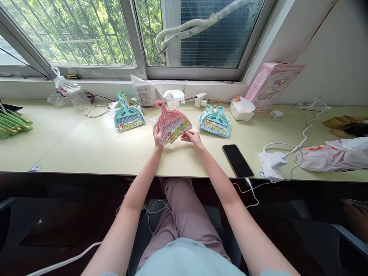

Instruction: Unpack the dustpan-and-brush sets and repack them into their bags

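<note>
A pink mini dustpan and brush set [169,119] in clear wrap, with a yellow-green label, is held up over the table in the middle of the head view. My left hand [158,137] is closed on its left edge. At its lower right corner, my right hand [191,138] pinches the set's edge or its wrap; the fingertips are partly hidden. Wrapped teal dustpan and brush sets lie on both sides: one group [128,115] to the left, another [215,122] to the right.
A black phone [238,161] with a white cable lies near the front edge. Right of it are a white power strip [271,165] and a plastic bag [333,155]. A tissue box [242,109] and a pink box [271,88] stand behind. Green-handled items [14,122] lie far left.
</note>
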Demonstrator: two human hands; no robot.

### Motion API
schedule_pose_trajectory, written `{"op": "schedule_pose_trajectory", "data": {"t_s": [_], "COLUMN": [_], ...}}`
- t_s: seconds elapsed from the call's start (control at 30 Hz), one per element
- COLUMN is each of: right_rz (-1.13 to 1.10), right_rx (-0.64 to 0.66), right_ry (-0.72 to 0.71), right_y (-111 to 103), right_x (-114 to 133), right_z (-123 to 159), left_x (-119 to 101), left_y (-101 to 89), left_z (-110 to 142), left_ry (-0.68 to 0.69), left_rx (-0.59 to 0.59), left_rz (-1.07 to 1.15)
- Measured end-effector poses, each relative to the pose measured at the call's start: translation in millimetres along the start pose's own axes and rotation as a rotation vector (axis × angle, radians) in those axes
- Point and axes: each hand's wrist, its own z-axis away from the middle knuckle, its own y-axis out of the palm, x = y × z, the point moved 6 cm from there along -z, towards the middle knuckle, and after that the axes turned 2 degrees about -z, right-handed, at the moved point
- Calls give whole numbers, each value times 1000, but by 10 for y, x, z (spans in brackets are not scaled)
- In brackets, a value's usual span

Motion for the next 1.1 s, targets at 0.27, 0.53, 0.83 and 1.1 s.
{"op": "schedule_pose_trajectory", "data": {"t_s": [0.27,0.53,0.83,1.1], "right_rz": [-102,-92,-193,-96], "right_rx": [-8,-72,-84,84], "right_ry": [59,94,53,56], "right_y": [1,-9,49,75], "right_x": [-48,-133,-95,-42], "right_z": [34,7,41,36], "left_x": [-41,-35,38,-314], "left_y": [66,112,-148,-683], "left_z": [36,88,-44,-187], "left_ry": [33,0,-65,-47], "left_rx": [54,75,-169,-560], "left_rz": [-23,-17,-59,-259]}}
